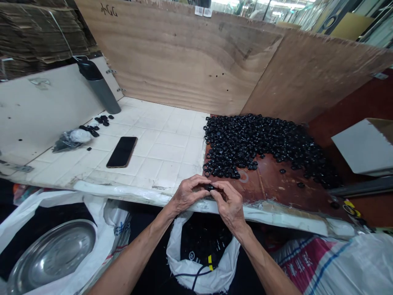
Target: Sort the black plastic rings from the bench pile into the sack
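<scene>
Left hand [187, 193] and right hand [229, 203] both closed in a pinching grip on one small black ring [209, 187], held at lower centre of frame, just above the edge of the table [166, 151]. A pile of black rings [251, 149] lies on a brown board [276, 180], right of centre. Black phone [122, 152] lies on the tiled table, left of centre; grey bottle [102, 92] stands tilted, upper left. White sack [184, 282] sits open below the hands.
</scene>
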The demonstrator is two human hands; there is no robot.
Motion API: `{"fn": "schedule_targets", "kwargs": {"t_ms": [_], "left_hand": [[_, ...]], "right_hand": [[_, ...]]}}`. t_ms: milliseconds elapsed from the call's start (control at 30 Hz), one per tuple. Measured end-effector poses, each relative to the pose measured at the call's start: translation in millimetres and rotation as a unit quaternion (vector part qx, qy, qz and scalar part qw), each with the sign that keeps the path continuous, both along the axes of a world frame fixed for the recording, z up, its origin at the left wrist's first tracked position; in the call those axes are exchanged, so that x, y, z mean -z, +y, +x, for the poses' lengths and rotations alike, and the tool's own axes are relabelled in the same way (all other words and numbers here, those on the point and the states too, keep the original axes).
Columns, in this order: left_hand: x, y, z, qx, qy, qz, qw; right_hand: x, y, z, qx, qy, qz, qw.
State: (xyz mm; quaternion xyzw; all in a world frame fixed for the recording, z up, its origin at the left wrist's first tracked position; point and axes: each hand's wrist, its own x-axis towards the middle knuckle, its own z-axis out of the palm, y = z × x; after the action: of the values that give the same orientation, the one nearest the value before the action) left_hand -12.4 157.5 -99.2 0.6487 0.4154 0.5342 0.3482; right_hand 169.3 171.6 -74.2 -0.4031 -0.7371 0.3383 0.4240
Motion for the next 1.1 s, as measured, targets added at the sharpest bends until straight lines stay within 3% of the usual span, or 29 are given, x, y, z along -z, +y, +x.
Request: {"fn": "schedule_targets", "kwargs": {"t_ms": [400,600,867,967,1100], "left_hand": [[0.9,-1.3,-1.2,-0.017,-0.004,0.021,1.000],[-1.8,-1.3,-3.1,-0.008,-0.033,-0.004,0.999],[-2.7,-3.2,-6.4,-0.001,-0.104,-0.114,0.988],[-2.7,-3.1,-4.8,0.004,-0.130,-0.129,0.983],[-0.7,-2.1,-3.7,-0.005,-0.119,-0.080,0.990]], "right_hand": [[3.8,-1.8,-3.7,0.027,-0.043,0.018,0.999],[-2.4,-1.9,-5.8,0.021,-0.036,-0.041,0.998],[-0.5,3.6,-2.8,-0.064,-0.032,0.090,0.993],[-2.9,4.6,-4.2,-0.049,-0.032,0.061,0.996],[-2.9,2.7,-11.1,0.013,-0.061,0.003,0.998]]}}
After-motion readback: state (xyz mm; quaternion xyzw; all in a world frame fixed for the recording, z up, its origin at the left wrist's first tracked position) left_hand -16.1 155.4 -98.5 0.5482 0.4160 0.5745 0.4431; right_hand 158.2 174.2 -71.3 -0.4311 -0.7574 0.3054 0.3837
